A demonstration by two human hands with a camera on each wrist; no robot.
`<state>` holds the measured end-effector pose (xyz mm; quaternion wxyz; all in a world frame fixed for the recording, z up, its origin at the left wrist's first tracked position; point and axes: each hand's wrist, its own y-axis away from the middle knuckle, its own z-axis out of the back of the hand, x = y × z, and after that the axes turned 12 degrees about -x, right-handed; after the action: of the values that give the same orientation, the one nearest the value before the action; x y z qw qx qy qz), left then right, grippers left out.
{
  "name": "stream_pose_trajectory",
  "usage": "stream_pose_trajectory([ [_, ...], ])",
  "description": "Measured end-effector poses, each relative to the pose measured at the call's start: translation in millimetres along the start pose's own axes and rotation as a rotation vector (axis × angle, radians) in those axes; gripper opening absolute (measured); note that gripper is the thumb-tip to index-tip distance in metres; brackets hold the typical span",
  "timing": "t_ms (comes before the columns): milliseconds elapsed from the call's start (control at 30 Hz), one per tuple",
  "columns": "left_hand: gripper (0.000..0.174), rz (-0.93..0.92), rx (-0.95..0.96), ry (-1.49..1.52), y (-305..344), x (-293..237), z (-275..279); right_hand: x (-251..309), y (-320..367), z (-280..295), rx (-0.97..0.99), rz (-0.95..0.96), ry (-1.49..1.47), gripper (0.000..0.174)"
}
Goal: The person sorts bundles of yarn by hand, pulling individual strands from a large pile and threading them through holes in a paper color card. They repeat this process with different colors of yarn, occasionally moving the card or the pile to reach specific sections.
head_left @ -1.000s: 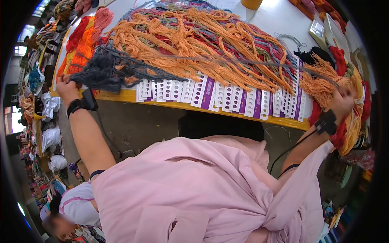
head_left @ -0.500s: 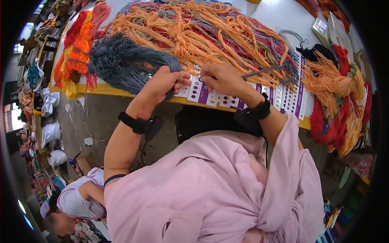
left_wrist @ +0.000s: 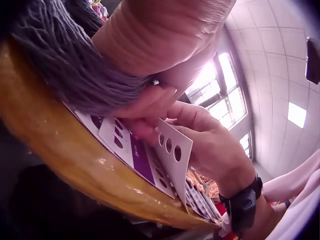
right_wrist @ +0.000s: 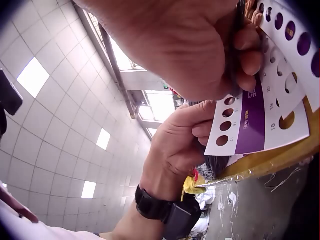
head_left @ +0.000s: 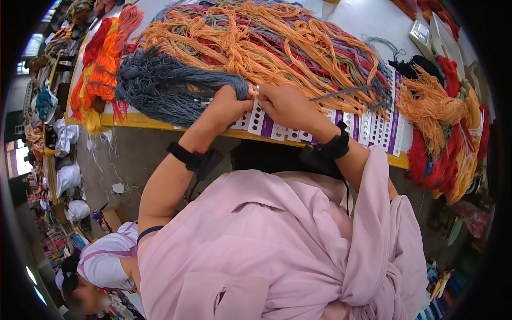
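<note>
Both hands, previously wide apart, now meet at the punched card (head_left: 257, 118) (front edge of the table (head_left: 154, 121)). The left hand (head_left: 226, 106) grips the grey yarn bundle (head_left: 160, 85); the right hand (head_left: 290, 104) pinches a grey strand (head_left: 341, 92) against the card

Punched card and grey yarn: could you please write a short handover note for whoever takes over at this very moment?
Left hand: pinches the punched card at the table edge; the grey yarn bundle ends under its palm.
Right hand: pinches one grey strand at the card's holes.
Done: one strand is separated from the bundle.
Left: probably threading that strand into the card; whether it is through a hole yet cannot be seen.
</note>
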<state>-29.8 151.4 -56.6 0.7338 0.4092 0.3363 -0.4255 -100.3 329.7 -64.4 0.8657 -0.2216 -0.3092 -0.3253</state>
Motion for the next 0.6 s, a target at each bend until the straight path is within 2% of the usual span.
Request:
stream_pose_trajectory([
  [33, 0.012, -0.091, -0.091, -0.150, 1, 0, -1, -5, -1, 0, 0.007, 0.013, -0.039, 0.017],
  [233, 0.016, -0.134, -0.137, -0.402, -4, 5, 14, -9, -2, -1, 0.028, 0.013, -0.057, 0.018],
  [333, 0.016, 0.061, 0.014, 0.207, 7, -4, 16, -7, 0, 0, 0.020, 0.025, -0.089, 0.019],
  [433, 0.014, 0.278, 0.116, 0.378, 4, -3, 31, 0, 2, 7, 0.075, 0.052, -0.046, 0.020],
  [533, 0.013, 0.336, 0.218, 0.747, 5, -6, 37, -2, 1, 6, 0.124, 0.101, 0.007, 0.020],
  [567, 0.013, 0.302, 0.225, 0.723, 5, -3, 36, -5, 0, 6, 0.134, 0.118, 0.019, 0.020],
  [600, 0.012, 0.270, 0.232, 0.699, 7, 1, 32, -6, -3, 9, 0.157, 0.064, -0.100, 0.019],
])
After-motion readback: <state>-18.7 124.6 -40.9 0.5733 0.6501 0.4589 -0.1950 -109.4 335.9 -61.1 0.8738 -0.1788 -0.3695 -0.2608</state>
